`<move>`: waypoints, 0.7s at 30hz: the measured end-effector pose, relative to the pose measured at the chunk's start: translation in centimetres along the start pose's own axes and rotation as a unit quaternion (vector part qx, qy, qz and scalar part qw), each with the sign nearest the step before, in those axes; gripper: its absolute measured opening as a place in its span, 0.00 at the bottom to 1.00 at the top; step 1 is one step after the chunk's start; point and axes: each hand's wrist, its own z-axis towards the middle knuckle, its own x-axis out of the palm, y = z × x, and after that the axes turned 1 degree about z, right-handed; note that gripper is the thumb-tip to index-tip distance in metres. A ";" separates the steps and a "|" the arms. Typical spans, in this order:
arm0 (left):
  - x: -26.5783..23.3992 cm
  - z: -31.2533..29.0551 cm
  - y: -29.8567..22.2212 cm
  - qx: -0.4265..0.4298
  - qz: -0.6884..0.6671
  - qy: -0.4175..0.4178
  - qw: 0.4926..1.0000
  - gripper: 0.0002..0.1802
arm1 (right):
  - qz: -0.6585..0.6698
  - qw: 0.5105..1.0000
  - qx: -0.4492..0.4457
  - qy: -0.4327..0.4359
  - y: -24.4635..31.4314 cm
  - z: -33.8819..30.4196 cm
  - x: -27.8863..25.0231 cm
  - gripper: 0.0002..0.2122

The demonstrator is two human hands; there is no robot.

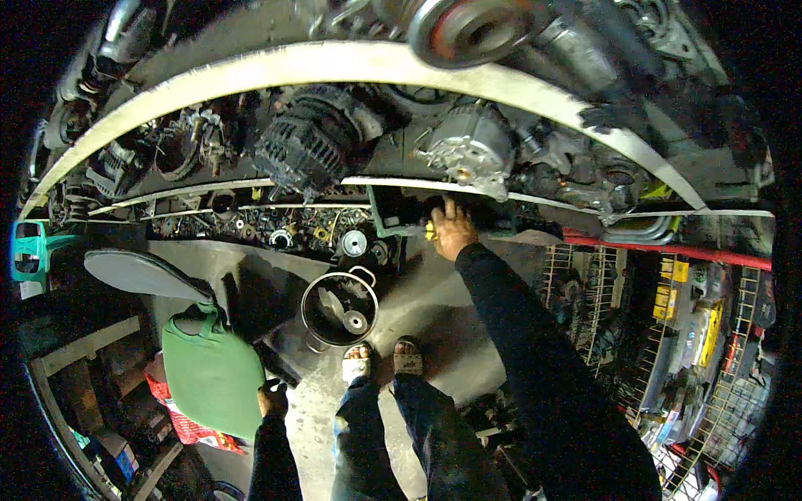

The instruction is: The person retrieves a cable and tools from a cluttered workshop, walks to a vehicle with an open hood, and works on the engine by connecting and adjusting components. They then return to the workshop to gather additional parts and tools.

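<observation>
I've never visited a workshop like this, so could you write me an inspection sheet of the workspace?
Surface: grey floor below crowded shelves.
Job's things: small yellow item at the right hand, by a dark bin.
Clutter: machine parts fill the shelves; metal pot on floor holds parts.
Hands: right at the bin, left hand beside a large green object; grips unclear.
Cables: none clearly distinguishable.
Surroundings: wire racks, right.
</observation>
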 end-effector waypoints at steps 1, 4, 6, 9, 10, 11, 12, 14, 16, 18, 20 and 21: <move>0.3 -0.3 1.1 -0.047 -0.014 0.023 0.998 0.13 | 0.044 0.998 0.022 0.037 -0.2 0.6 0.6 0.28; 1.7 -2.9 2.9 0.054 0.042 -0.008 0.998 0.14 | 0.065 0.997 0.033 0.019 -0.1 1.2 2.2 0.30; 2.5 -3.5 2.9 0.028 0.004 -0.017 0.999 0.14 | 0.044 0.998 0.047 -0.025 -0.1 1.4 2.9 0.30; 3.4 -2.7 1.4 -0.044 -0.100 0.075 0.991 0.13 | 0.017 0.998 -0.021 -0.054 -0.2 1.6 3.2 0.28; 3.4 -2.3 0.5 0.028 -0.043 0.078 0.996 0.13 | 0.022 0.999 0.013 -0.028 -0.4 1.7 3.2 0.25; 3.3 -1.8 -0.5 0.061 0.024 0.092 0.994 0.14 | 0.019 0.999 0.012 -0.023 -0.3 1.7 3.2 0.25; 3.3 -1.6 -1.8 0.048 0.011 0.104 0.993 0.17 | 0.013 1.000 0.009 -0.012 -0.7 1.6 3.1 0.26; 3.2 -0.6 -4.6 0.086 -0.016 0.109 0.990 0.17 | 0.041 0.999 0.004 0.000 -1.1 1.1 3.2 0.27; 2.8 -0.5 -7.3 0.096 -0.036 0.119 0.988 0.18 | 0.055 0.998 -0.029 -0.029 -1.3 0.3 3.4 0.28; 2.3 -0.9 -9.3 0.106 -0.033 0.115 0.987 0.18 | 0.043 0.998 -0.016 -0.037 -1.3 -0.6 3.5 0.28; 1.8 -1.5 -10.1 0.073 -0.033 0.123 0.989 0.18 | 0.046 0.999 0.000 -0.007 -1.1 -1.6 3.2 0.28; 1.6 -1.6 -10.1 0.060 -0.029 0.121 0.990 0.18 | 0.041 0.999 0.014 0.017 -0.8 -2.2 2.9 0.29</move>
